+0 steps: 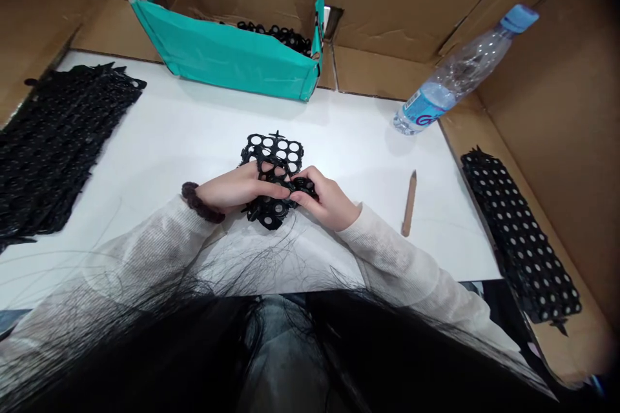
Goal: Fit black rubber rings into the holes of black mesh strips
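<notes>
A black plastic grid sheet full of round holes lies at the middle of the white table. My left hand grips its near part, fingers closed over it. My right hand pinches small black ring pieces at the sheet's right near edge. Both hands touch each other over the sheet. A dark hair tie sits on my left wrist.
A teal cardboard box with black rings inside stands at the back. A pile of black grid sheets lies left, another stack right. A water bottle and a wooden pencil lie right of my hands. Cardboard walls surround the table.
</notes>
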Tool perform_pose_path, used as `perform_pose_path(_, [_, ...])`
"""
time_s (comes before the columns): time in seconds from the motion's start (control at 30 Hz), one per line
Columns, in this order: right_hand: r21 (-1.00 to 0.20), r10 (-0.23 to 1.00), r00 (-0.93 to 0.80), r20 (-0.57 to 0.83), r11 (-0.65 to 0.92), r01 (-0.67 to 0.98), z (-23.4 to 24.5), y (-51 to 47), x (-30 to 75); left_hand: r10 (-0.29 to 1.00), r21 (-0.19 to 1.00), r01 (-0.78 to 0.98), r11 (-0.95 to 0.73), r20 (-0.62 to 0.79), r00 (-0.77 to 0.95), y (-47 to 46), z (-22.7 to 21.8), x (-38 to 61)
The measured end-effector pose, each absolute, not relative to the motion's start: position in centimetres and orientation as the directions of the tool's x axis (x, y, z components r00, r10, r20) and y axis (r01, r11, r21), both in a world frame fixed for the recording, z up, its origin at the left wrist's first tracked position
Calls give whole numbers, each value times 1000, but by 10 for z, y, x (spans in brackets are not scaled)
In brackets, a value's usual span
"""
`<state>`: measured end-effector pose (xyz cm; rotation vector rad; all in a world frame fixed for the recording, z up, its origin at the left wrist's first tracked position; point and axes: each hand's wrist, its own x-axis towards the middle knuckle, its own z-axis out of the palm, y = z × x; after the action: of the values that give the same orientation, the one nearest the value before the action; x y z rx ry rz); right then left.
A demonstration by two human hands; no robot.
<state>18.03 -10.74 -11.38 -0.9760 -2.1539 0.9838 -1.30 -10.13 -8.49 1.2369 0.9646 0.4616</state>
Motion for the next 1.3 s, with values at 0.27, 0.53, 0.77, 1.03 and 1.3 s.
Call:
perform_pose_path(0.27, [-887,838,-535,107,324,330,-112,-105,182,731,926,167,338,-370,574,-104,-80,-11])
perform_pose_path(0.53, [-862,781,-606,154,406,304,-108,-107,185,756,925,77,372,-350,553,-104,-82,-11])
perform_pose_path(0.77, [-830,785,-603,141,426,361,-109,-108,185,777,941,196,275,-338,531,-105,-80,-11])
perform_pose_path(1.03, [-780,768,-627,129,469,414,-110,-108,185,774,928,306,211,-350,527,-108,-76,-8])
perform_pose_path(1.3, [-779,763,-642,77,448,439,-108,-110,182,771,926,325,193,-348,534,-108,-76,-7])
